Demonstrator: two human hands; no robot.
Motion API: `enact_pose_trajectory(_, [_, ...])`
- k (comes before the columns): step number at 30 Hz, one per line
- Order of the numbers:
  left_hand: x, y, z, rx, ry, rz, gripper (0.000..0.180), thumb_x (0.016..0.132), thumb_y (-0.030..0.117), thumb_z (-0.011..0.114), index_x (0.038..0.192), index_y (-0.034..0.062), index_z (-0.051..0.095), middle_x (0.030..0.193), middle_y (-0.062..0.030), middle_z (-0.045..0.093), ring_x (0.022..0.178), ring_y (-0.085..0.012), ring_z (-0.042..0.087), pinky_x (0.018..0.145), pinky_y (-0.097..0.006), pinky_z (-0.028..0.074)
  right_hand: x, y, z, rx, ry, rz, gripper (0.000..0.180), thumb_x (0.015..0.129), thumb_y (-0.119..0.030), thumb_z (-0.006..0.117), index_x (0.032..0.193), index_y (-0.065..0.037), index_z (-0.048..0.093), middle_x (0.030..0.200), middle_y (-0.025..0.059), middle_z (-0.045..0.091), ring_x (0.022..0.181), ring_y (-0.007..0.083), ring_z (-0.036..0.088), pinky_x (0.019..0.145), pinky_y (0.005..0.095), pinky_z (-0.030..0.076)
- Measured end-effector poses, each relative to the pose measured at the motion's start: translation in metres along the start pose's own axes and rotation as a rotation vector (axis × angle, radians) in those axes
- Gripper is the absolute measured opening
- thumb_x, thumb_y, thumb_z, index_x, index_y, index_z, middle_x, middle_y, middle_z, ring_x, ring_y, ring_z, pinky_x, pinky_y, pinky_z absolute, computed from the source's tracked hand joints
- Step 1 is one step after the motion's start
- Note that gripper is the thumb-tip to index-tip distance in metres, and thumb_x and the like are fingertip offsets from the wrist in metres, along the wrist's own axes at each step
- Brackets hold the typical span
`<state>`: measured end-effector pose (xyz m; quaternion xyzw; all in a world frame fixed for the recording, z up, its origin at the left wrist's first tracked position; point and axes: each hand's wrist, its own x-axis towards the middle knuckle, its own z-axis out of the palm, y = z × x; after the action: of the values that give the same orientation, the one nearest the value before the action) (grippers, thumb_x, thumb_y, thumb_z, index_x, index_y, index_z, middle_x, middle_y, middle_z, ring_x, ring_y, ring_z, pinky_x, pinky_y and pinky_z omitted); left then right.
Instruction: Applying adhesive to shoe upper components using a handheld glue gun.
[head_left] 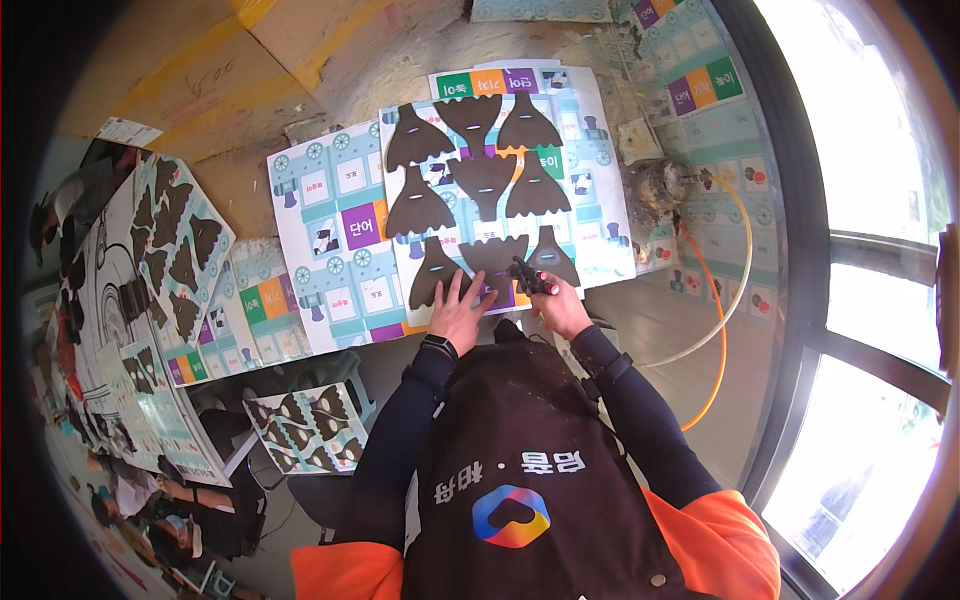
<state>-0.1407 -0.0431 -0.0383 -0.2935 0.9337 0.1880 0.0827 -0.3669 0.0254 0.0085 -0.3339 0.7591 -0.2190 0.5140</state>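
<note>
Dark brown fan-shaped pieces with scalloped wide edges lie in rows on a printed sheet (606,190). My left hand (456,314) is open, its fingers spread flat on the near edge of the pieces. Its fingertips touch the near middle piece (492,257) and reach close to the near left piece (436,277). In my right hand (561,308) is a small black gun-shaped tool (528,275) with a red part, held over the sheet between the near middle piece and the near right piece (551,260). Most of its grip is hidden by my fingers.
A yellow hose (748,240) and an orange hose (722,350) loop down at the right. More sheets of dark pieces lie on a side table (180,250) and on a lower sheet (308,427) at left. Cardboard (215,75) stands behind; a window (870,320) is at right.
</note>
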Motion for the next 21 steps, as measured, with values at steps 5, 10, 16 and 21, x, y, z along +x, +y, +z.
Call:
enact_pose_trajectory(5, [0.0,-0.001,0.006,0.003,-0.031,-0.011,0.074,0.078,0.011,0.067,0.147,0.0303,0.05,0.163,-0.0049,0.026,0.147,-0.039,0.023,0.115,-0.064,0.027,0.004,-0.009,0.007,0.071,0.016,0.015,0.029,0.081,-0.017,0.06,0.103,0.001,0.065,0.073,0.0173,0.068,0.068,0.0328,0.068,0.069,0.0407,0.053])
enact_pose_trajectory(10, [0.0,-0.002,0.012,0.006,0.005,-0.007,0.074,0.078,0.01,0.066,0.147,0.0309,0.05,0.163,-0.0049,0.025,0.148,-0.0389,0.023,0.116,-0.064,0.026,0.005,-0.009,0.008,-0.006,-0.06,-0.028,0.025,0.084,-0.017,0.06,0.102,0.0,0.065,0.07,0.017,0.066,0.066,0.0324,0.067,0.067,0.0414,0.052])
enact_pose_trajectory(16, [0.0,-0.003,0.012,0.0,0.007,-0.003,0.075,0.077,0.01,0.066,0.147,0.0307,0.05,0.163,-0.0054,0.026,0.148,-0.0395,0.023,0.116,-0.064,0.025,-0.001,0.012,0.004,-0.055,0.002,-0.076,0.029,0.086,-0.02,0.061,0.108,-0.001,0.066,0.073,0.0175,0.066,0.068,0.033,0.067,0.067,0.0408,0.052])
enact_pose_trajectory(21, [0.0,-0.003,0.01,0.003,-0.013,-0.007,0.075,0.077,0.01,0.066,0.147,0.0302,0.05,0.163,-0.0055,0.026,0.148,-0.0394,0.023,0.116,-0.064,0.025,-0.001,0.011,-0.007,0.021,0.011,0.005,0.032,0.085,-0.019,0.058,0.111,-0.001,0.066,0.074,0.0185,0.067,0.068,0.0319,0.068,0.069,0.0398,0.053])
